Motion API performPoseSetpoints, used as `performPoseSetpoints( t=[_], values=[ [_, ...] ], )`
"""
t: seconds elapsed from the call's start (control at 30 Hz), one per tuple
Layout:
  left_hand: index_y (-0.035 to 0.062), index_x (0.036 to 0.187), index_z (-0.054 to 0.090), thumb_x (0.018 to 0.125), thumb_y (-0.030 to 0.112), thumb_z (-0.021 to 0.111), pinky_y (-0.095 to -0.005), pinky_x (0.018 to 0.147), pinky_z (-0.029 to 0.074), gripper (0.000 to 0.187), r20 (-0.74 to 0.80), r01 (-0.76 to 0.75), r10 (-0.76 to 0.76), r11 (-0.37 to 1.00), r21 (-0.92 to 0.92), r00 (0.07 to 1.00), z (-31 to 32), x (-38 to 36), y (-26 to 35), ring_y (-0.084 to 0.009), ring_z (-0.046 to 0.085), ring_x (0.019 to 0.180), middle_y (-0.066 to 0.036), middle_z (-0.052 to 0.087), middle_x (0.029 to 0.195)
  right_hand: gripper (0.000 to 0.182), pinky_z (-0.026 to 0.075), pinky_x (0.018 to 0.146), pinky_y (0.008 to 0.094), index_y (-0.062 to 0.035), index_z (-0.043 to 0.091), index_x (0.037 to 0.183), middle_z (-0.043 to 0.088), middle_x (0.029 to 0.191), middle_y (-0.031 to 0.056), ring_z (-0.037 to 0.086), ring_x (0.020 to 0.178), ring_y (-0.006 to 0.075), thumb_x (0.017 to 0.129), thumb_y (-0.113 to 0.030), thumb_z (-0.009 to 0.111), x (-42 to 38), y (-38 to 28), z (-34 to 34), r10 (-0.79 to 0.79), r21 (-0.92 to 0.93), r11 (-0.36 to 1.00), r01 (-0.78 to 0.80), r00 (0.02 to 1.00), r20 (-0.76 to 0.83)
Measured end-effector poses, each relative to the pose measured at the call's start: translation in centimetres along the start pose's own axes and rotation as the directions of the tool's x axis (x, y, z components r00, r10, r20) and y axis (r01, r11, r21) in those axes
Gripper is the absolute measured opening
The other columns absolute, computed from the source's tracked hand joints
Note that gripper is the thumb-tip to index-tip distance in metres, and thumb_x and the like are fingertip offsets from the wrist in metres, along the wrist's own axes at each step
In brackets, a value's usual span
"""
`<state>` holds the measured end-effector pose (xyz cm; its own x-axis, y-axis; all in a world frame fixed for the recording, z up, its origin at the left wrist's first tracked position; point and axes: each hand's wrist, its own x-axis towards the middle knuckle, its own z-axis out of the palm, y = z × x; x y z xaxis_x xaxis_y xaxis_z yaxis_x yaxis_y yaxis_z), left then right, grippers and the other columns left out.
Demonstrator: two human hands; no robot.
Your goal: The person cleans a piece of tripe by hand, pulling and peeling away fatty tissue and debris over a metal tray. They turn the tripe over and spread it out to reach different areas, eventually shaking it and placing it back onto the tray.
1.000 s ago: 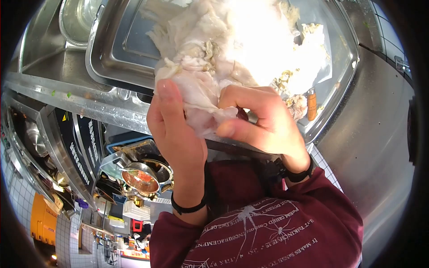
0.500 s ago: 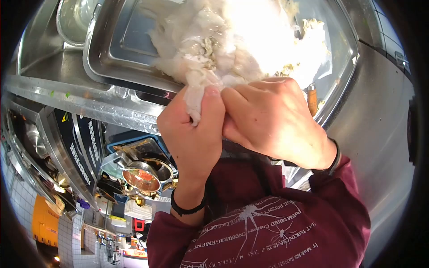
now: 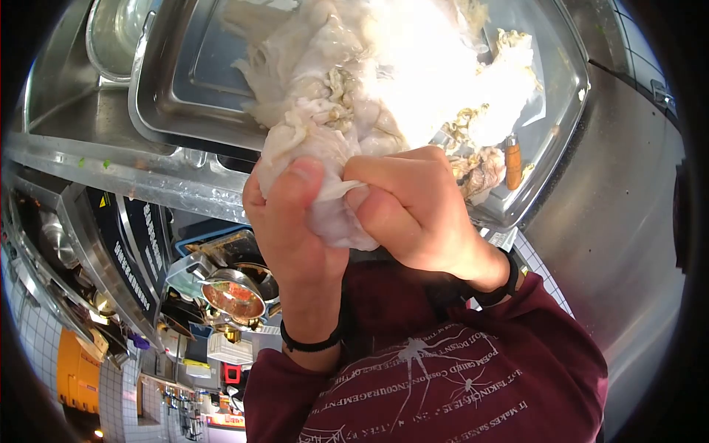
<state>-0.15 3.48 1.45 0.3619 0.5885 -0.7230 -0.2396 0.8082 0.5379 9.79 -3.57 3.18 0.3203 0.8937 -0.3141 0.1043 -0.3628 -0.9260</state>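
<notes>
My left hand (image 3: 292, 221) is closed around a whitish, wet, fleshy piece (image 3: 314, 151) that looks like tripe, its thumb pressed on top. My right hand (image 3: 413, 210) pinches a thin flap of this piece between thumb and bent forefinger, pulling it taut beside the left thumb. A smooth lobe of the piece hangs between the two hands. Beyond them, a large heap of similar pale flesh (image 3: 332, 44) with frilly yellowish bits lies in a metal tray (image 3: 159, 103). Bright light washes out much of the heap.
A wooden handle (image 3: 513, 162) lies inside the tray at right, near ruffled, brownish scraps (image 3: 480, 173). A round clear container (image 3: 118, 37) stands at upper left. The metal counter edge (image 3: 140, 164) runs below the tray. Pans (image 3: 233, 295) sit at lower left.
My left hand has shifted slightly left, with more of the pale piece now spread over and between my hands. My right hand has turned and moved left, its pinch on the flap now visible.
</notes>
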Motion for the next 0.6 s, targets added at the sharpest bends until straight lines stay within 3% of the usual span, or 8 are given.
performPoseSetpoints(
  t=[0.1,0.17,0.3,0.43,0.5,0.53,0.6],
  values=[
    [-0.0047,0.111,0.054,0.078,0.021,0.057,-0.0292,0.078,0.048,0.042,-0.007,0.099,-0.099,0.993,-0.060,0.995,-0.5,0.0,-0.2,-0.0183,0.059,0.090,-0.011,0.059,0.101,0.017,0.039,0.046,0.0368,-0.0009,0.048,0.065,0.048,0.053,0.0150,0.048,0.045,0.0287,0.078,-0.011,0.051,-0.1,0.1,0.0,0.101,0.097,0.990,-0.100,0.995,-0.006],
    [-0.0036,0.115,0.052,0.079,0.022,0.055,-0.0302,0.083,0.047,0.044,-0.009,0.194,-0.196,0.974,-0.116,0.980,-1.1,-0.1,-0.3,-0.0186,0.058,0.096,-0.010,0.058,0.106,0.018,0.037,0.048,0.0325,0.0001,0.049,0.066,0.046,0.054,0.0108,0.043,0.048,0.0177,0.081,-0.009,0.049,-0.1,-0.1,-0.3,0.258,0.247,0.931,-0.270,0.963,0.078],
    [-0.0020,0.118,0.049,0.080,0.020,0.053,-0.0323,0.088,0.045,0.044,0.062,0.318,-0.312,0.919,-0.232,0.948,-1.5,0.1,-0.6,-0.0191,0.055,0.101,-0.009,0.056,0.110,0.019,0.036,0.050,0.0289,0.0005,0.049,0.066,0.045,0.056,0.0056,0.041,0.055,0.0104,0.084,-0.007,0.048,-0.7,0.2,-0.3,0.286,0.402,0.868,-0.292,0.955,0.078],
    [-0.0027,0.118,0.049,0.082,0.022,0.054,-0.0331,0.089,0.045,0.044,0.068,0.319,-0.312,0.919,-0.232,0.948,-0.9,-0.2,-0.3,-0.0190,0.055,0.103,-0.009,0.056,0.110,0.018,0.035,0.051,0.0272,0.0002,0.051,0.069,0.045,0.058,0.0029,0.040,0.057,0.0080,0.085,-0.006,0.048,-1.2,0.7,-0.5,0.256,0.434,0.862,-0.262,0.964,0.074],
    [-0.0044,0.118,0.049,0.085,0.020,0.054,-0.0321,0.088,0.046,0.041,-0.093,0.160,-0.158,0.987,0.015,0.983,-0.7,-0.7,-0.2,-0.0189,0.056,0.103,-0.011,0.057,0.110,0.017,0.035,0.051,0.0268,0.0000,0.053,0.071,0.045,0.059,0.0033,0.040,0.056,0.0082,0.086,-0.007,0.048,-1.2,1.1,-0.3,0.216,0.462,0.859,-0.221,0.974,0.065],
    [-0.0044,0.118,0.049,0.085,0.020,0.054,-0.0321,0.088,0.046,0.041,-0.091,0.154,-0.153,0.988,0.014,0.984,-0.9,-0.3,-0.1,-0.0189,0.056,0.103,-0.011,0.057,0.110,0.014,0.037,0.050,0.0274,-0.0011,0.054,0.073,0.047,0.061,0.0037,0.043,0.056,0.0098,0.085,-0.008,0.052,-1.1,1.2,-0.2,0.173,0.397,0.900,-0.178,0.984,0.050],
    [-0.0011,0.114,0.053,0.087,0.031,0.053,-0.0338,0.084,0.047,0.042,0.070,0.072,-0.075,0.996,0.050,0.995,-1.4,0.5,0.0,-0.0208,0.058,0.098,-0.011,0.059,0.107,0.012,0.038,0.050,0.0281,-0.0021,0.055,0.075,0.050,0.063,0.0042,0.046,0.056,0.0114,0.084,-0.010,0.056,-0.9,1.3,-0.3,0.130,0.331,0.934,-0.135,0.991,0.036]
  ],
)
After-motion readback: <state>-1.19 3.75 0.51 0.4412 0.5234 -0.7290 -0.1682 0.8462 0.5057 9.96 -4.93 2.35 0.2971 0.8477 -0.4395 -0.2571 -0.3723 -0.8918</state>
